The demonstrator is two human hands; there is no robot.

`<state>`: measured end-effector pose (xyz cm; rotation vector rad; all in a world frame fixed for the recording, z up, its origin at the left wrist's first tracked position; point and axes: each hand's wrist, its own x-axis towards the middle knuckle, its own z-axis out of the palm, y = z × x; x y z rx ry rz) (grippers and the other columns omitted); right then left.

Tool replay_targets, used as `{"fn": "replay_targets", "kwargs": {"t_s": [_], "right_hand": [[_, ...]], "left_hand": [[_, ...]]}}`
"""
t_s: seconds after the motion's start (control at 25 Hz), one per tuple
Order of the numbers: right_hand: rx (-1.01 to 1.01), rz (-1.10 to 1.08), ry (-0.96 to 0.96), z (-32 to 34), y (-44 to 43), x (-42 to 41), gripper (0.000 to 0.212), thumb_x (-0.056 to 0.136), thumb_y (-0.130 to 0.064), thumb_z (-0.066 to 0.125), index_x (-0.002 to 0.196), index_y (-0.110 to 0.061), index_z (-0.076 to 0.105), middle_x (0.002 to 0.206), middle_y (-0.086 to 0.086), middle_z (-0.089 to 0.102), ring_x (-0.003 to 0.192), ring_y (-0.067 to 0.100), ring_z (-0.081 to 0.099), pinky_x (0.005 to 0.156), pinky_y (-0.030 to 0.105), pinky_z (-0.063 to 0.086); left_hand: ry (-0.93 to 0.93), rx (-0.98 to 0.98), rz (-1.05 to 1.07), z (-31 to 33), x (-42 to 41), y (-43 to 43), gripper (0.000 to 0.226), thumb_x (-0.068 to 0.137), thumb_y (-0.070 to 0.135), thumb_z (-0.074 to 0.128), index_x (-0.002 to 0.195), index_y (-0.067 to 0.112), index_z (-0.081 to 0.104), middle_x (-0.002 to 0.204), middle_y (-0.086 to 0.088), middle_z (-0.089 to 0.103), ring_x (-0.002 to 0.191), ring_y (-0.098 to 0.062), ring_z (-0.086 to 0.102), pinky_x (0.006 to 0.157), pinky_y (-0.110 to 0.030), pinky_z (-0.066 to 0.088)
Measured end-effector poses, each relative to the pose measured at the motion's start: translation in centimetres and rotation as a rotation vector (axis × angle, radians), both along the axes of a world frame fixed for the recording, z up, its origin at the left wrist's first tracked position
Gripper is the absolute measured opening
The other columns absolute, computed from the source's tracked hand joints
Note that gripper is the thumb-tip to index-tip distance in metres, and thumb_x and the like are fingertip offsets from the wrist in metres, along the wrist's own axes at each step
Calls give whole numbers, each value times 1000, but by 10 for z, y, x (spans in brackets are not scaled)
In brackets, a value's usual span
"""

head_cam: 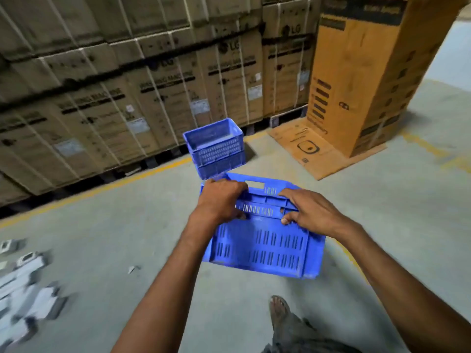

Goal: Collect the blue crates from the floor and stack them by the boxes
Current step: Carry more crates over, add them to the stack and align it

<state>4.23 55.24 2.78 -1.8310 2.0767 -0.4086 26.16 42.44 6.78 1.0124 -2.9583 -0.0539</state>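
Light around me is dim and even, with soft shadows on the grey concrete floor (127, 225). Motion blur smears the stacked brown cardboard boxes (114, 85) and the pale scattered packs (25, 289) at left; wide-angle distortion bends the edges

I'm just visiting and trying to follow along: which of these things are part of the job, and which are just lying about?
Part of the job:
held crate, gripped by left hand and right hand
stacked crates by the boxes

Just lying about:
tall carton
flat cardboard
grey packets
white scrap
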Motion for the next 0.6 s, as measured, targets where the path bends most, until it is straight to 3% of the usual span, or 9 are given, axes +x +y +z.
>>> {"fn": "replay_targets", "kwargs": {"t_s": [0.32,0.48,0.6], "right_hand": [[-26,153,27,-29,-217,49,54,75,-37,81,121,-35,54,118,-12,67,114,15,60,71,28,35],[6,140,17,-23,-326,64,67,68,-52,82,126,-39,52,117,-12,67,108,18,62,75,32,47],[61,187,122,-9,-404,83,82,63,-58,85,135,-34,52,122,-5,67,111,24,62,80,35,49]], "left_hand": [[35,-40,82,-39,75,-180,53,72,50,78,113,25,57,116,3,65,115,-22,58,85,-37,38],[66,-82,93,-43,94,-284,59,67,50,81,117,25,60,113,5,67,110,-22,60,84,-40,44],[75,-103,84,-41,112,-356,61,63,51,83,114,24,62,106,5,68,100,-23,62,77,-41,46]]}}
